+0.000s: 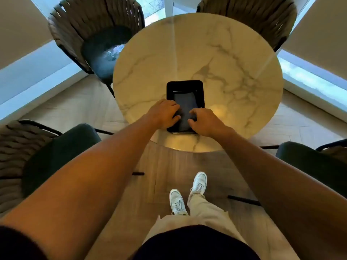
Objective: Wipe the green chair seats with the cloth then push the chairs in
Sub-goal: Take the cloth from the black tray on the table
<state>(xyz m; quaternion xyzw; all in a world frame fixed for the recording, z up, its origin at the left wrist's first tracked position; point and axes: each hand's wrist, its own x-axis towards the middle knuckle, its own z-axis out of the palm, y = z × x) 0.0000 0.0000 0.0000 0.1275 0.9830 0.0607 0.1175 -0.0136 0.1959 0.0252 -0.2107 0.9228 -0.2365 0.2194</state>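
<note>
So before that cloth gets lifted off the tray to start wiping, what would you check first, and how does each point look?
1. Both hands on the dark cloth: ok, left hand and right hand both grip it.
2. Cloth lying inside the black tray: ok.
3. Tray fully on the marble table: ok, near the edge.
4. Near-left chair seat exposed for wiping: ok.
5. Far-left chair seat: partly under the table.
6. Cloth damp or dry: cannot tell.

cloth (185, 107) in tray (185, 84), tray on table (216, 53)

Bare forearms, black top (195, 243), beige trousers (204, 209), white lace-up sneakers (177, 201)
</note>
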